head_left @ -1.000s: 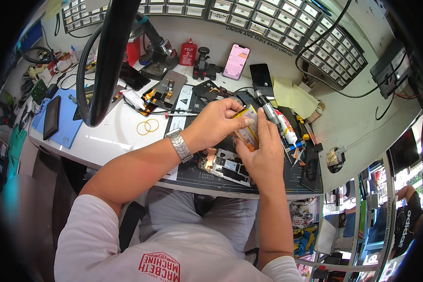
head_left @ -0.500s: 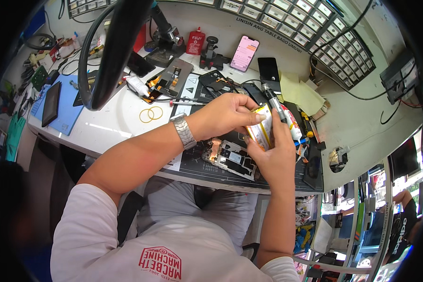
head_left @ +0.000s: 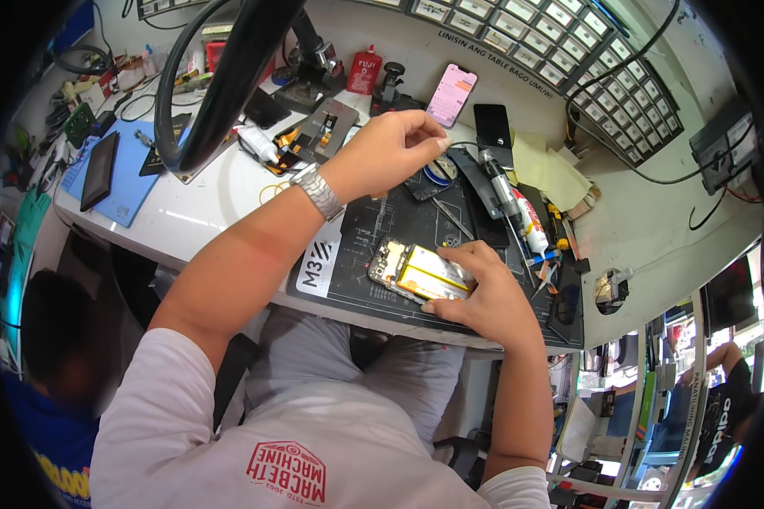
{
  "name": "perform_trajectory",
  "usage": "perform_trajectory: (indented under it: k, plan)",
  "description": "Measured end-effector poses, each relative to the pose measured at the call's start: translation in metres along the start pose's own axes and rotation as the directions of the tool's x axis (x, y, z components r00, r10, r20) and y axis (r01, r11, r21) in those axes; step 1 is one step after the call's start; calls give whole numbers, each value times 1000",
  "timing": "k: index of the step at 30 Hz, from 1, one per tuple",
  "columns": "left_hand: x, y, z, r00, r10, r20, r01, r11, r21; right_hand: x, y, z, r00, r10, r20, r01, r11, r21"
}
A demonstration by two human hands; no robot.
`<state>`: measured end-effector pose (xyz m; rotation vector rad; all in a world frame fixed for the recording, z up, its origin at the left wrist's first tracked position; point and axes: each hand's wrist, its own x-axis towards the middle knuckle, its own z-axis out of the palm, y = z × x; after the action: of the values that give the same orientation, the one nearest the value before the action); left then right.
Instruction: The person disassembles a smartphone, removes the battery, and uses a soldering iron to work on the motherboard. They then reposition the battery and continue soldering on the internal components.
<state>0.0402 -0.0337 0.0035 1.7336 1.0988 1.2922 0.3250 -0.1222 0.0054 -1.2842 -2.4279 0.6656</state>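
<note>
Spreads the thumb and fingers of the right hand [head_left: 494, 297] part-open across the 4 o'clock end of a phone frame [head_left: 390, 262], gripping near and far edges. Brings thumb and forefinger of the left hand [head_left: 388, 157] close together, well above the frame toward 12 o'clock; cannot tell about contact or any small thing between those tips. Shows inside the frame's outline a pale battery [head_left: 435, 268] with yellow edging; cannot tell about its seating. Points the frame's long axis roughly from 10 to 4 o'clock, end of exposed parts toward 10, flat on a black mat [head_left: 378, 219] over the white tabletop [head_left: 197, 222]. Reaches in with the right forearm from 5 o'clock, the left from 8, wrist bent. Farther out, has a glue tube [head_left: 530, 224] toward 2 o'clock, a red bottle [head_left: 363, 71] toward 11, and small drawers [head_left: 530, 53] toward 1, contents hidden.
</note>
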Motion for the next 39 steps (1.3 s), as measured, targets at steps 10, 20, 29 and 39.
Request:
perform_trajectory:
  k: [10, 20, 29, 39]
  plan:
    - [-79, 30, -8, 924, 75, 375, -257, 846, 466, -8, -5, 2, 1000, -19, 16, 19, 1000, -9]
    - [-127, 22, 15, 927, 93, 364, -283, 810, 513, -7, 5, 5, 992, -88, 86, 94, 993, -71]
    - [-113, 24, 28, 927, 30, 375, -260, 769, 583, -29, 24, 8, 996, 18, -91, -20, 1000, -17]
    - [-104, 34, 32, 917, -39, 397, -252, 716, 651, -38, 32, 13, 993, -41, -111, 23, 988, -156]
